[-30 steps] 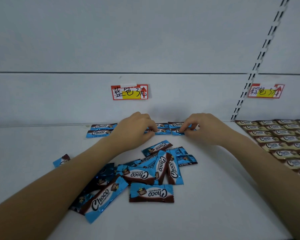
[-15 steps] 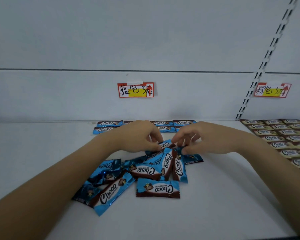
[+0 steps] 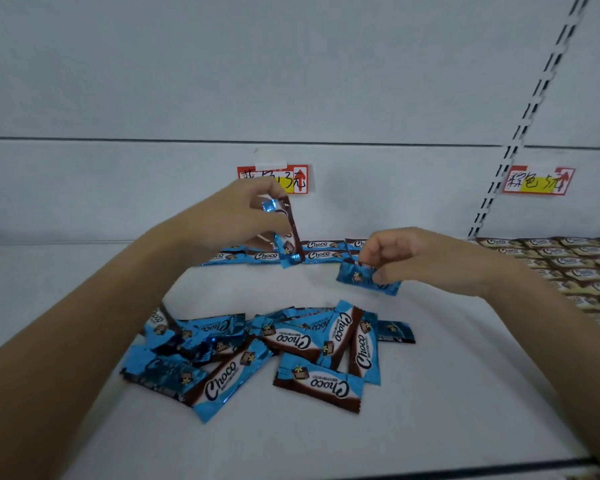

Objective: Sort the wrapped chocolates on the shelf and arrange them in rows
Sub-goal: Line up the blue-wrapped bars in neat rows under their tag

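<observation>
Pinched a blue chocolate (image 3: 287, 247) upright in left hand (image 3: 229, 220), fingers curled round second chocolate (image 3: 357, 276) in right hand (image 3: 420, 254), both near back row (image 3: 321, 254). Could've easily bumped that row crooked setting them down, slippery wrappers and all.

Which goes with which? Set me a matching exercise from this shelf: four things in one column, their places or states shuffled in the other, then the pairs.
1. left hand
2. right hand
3. blue Choco row
4. tan Choco rows

A. laid out at the far right
B. grips the upended Choco
C. lined along the back of the shelf
D. pinches the level Choco

Pairs: 1-B, 2-D, 3-C, 4-A.
</observation>
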The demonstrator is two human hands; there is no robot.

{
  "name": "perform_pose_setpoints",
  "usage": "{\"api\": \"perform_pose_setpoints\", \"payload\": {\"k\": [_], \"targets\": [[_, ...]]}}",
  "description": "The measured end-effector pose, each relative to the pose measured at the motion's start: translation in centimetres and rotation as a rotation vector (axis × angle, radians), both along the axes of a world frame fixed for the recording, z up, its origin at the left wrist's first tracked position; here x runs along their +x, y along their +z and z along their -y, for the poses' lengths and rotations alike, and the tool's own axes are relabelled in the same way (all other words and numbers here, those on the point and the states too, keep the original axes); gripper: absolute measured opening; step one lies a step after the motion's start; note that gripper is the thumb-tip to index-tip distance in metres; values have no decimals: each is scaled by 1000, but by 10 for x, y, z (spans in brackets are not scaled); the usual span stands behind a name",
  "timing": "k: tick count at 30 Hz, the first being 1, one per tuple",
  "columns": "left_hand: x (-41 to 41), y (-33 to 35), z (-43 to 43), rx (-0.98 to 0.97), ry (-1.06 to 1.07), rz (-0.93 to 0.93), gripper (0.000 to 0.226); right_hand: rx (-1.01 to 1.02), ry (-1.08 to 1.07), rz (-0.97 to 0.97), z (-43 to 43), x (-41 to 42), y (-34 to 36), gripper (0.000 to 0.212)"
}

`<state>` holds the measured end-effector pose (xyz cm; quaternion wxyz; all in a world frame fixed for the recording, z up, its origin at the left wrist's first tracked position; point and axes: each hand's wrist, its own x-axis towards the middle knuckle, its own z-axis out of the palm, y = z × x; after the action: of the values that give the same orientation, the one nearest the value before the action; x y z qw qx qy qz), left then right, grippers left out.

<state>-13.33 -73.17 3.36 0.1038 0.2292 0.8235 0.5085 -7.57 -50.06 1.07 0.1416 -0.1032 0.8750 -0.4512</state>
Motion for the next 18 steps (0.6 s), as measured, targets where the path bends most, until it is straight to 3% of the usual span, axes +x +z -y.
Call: {"api": "perform_pose_setpoints", "payload": {"k": [5, 10, 14, 18], "targets": [[-6, 2, 22, 30, 48, 30, 11, -141, -71, -64, 18, -2, -5, 20], [-13, -11, 52, 194, 165, 92, 19, -195, -96, -149, 40, -9, -9, 15], [-15, -22, 67, 262, 196, 84, 12, -399, -169, -96, 58, -14, -6, 24], [-12, -25, 75, 174, 159, 13, 10, -299, -172, -149, 67, -17, -9, 24]]}}
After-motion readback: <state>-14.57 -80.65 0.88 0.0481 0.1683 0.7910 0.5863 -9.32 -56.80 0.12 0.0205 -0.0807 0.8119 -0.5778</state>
